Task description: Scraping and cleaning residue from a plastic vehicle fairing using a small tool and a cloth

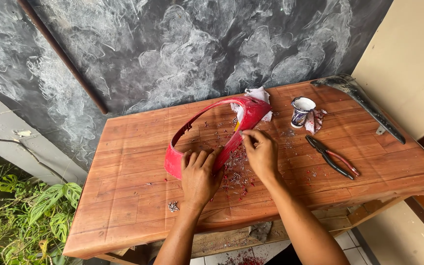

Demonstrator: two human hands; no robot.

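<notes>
A curved red plastic panel (199, 115) shaped like an open ring lies on the wooden table (123, 196). My left hand (199, 176) presses flat on its near edge, fingers together over the red rim. My right hand (260, 149) pinches the panel's right strip, thumb and fingertips closed on the edge. Red and grey flakes (236, 179) are scattered on the wood between and below my hands. A crumpled white cloth (258, 95) sits at the panel's far end.
A small white cup (301, 111) with a rag stands at the back right, pliers with red-black handles (332, 157) lie right of my hand, and a long grey metal part (364, 103) rests along the right edge. Plants grow at lower left.
</notes>
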